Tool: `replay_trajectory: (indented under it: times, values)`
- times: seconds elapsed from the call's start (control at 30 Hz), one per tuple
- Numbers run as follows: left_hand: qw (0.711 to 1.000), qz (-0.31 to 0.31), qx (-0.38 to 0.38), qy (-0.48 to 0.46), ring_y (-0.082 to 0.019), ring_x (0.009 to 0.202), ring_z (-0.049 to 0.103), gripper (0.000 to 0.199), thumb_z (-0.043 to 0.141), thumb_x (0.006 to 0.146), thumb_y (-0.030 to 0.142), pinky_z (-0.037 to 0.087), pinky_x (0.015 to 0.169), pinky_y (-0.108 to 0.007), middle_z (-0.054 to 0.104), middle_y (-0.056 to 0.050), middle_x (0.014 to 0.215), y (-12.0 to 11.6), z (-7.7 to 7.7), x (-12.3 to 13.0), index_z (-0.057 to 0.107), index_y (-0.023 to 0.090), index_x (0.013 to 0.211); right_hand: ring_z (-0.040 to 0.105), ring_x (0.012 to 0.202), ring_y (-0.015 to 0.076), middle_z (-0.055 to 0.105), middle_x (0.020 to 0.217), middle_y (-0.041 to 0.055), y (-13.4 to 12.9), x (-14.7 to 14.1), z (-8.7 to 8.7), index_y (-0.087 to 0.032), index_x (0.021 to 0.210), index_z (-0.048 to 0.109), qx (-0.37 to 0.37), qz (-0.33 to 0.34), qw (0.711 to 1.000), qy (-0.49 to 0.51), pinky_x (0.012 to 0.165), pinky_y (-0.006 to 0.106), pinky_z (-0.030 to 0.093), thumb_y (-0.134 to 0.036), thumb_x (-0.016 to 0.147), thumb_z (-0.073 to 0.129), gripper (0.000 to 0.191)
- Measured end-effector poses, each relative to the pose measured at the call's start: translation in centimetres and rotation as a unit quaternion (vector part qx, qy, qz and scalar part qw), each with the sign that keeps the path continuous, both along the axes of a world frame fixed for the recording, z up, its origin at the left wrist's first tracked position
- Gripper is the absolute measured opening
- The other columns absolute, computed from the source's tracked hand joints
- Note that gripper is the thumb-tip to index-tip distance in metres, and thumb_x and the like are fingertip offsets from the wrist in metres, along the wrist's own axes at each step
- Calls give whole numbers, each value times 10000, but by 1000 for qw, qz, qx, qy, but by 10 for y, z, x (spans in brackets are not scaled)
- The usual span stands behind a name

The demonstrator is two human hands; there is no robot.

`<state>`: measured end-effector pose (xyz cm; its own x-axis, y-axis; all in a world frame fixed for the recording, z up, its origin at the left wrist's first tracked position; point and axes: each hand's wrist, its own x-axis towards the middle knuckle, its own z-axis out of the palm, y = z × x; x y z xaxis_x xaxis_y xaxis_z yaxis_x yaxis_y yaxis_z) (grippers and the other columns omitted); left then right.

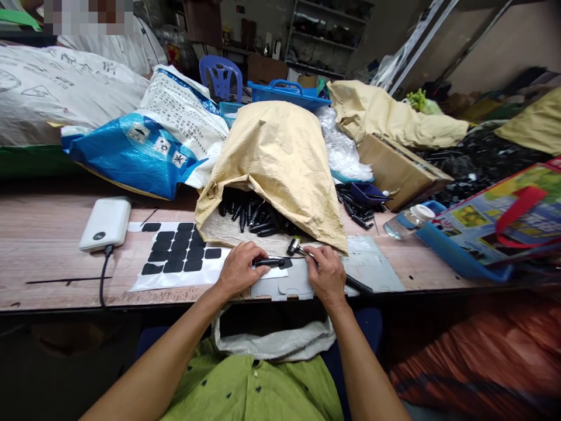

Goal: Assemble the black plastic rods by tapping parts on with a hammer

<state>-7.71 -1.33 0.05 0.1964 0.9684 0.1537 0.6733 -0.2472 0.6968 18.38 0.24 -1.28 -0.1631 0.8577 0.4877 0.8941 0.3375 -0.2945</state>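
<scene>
Gripping hammer (293, 246) in right hand (326, 273), black piece (270, 263) in left hand (239, 268), wood-grain table (48, 251), shelves (325, 38) behind

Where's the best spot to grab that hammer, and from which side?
Probably the hammer's dark handle end, from the right: it's long and slim and sticks out past the right hand, with the head on the opposite side.

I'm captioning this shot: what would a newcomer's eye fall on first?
Probably the big tan sack near the picture's centre, black pieces showing in its open mouth. Before it, the left hand holds one dark piece and the right hand a small hammer. To the left lies a white sheet with rows of black squares.
</scene>
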Motion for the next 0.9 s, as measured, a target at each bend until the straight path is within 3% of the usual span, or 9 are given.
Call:
replay_trajectory:
  times: [0.13,0.3,0.37,0.47,0.57,0.67,0.77,0.9]
  values:
    - [1000,-30,-2,1,-226,967,574,139,688,886,317,419,863,-344,659,-34,947,-8,10,0,721,227,986,508,889,201,605,941,40,0,0,0,-267,1141,730,3,-2,1000,-4,815,318,381,-243,949,576,247]
    - [984,-156,-81,-35,-186,949,627,237,498,1015,390,452,836,-295,689,-20,1010,-57,32,14,671,252,1100,507,883,201,611,941,40,-1,-1,0,-270,1137,731,8,-9,1000,-7,809,319,381,-249,951,574,244]
    - [975,-181,-132,10,-196,957,652,263,456,1027,397,466,825,-300,705,-24,1028,-79,29,22,663,256,1107,506,883,202,613,943,41,-1,-2,0,-267,1139,731,9,-10,1000,-9,808,319,381,-249,951,576,245]
    - [960,-143,-194,141,-257,984,691,275,445,1006,356,492,821,-351,729,-77,1050,-99,9,28,674,223,1081,505,883,202,612,943,39,-1,-1,0,-268,1143,729,8,-10,1000,-10,813,317,381,-255,955,573,244]
    - [930,-101,-249,252,-319,987,721,268,483,948,292,516,821,-403,755,-147,1040,-102,-14,27,709,176,1034,505,887,201,611,947,38,-1,-1,0,-271,1148,726,7,-8,1000,-10,819,316,380,-261,961,568,244]
    - [920,-93,-267,271,-337,1006,728,259,528,904,302,528,833,-419,766,-172,1043,-98,-23,25,734,175,995,502,891,202,610,949,38,-1,-1,0,-272,1149,724,3,-9,1000,-9,822,318,378,-258,961,566,246]
    - [926,-100,-259,256,-337,994,728,243,538,891,310,525,823,-426,771,-157,1018,-99,-19,26,735,203,988,498,890,203,610,950,41,-2,-1,1,-268,1146,723,1,-10,1000,-8,819,320,376,-253,958,562,247]
    - [946,-143,-229,182,-301,911,717,173,584,846,287,492,733,-364,763,-103,976,-98,7,26,725,233,931,501,891,207,610,952,48,-2,-2,2,-261,1149,716,2,-7,1000,-7,811,325,375,-246,958,549,255]
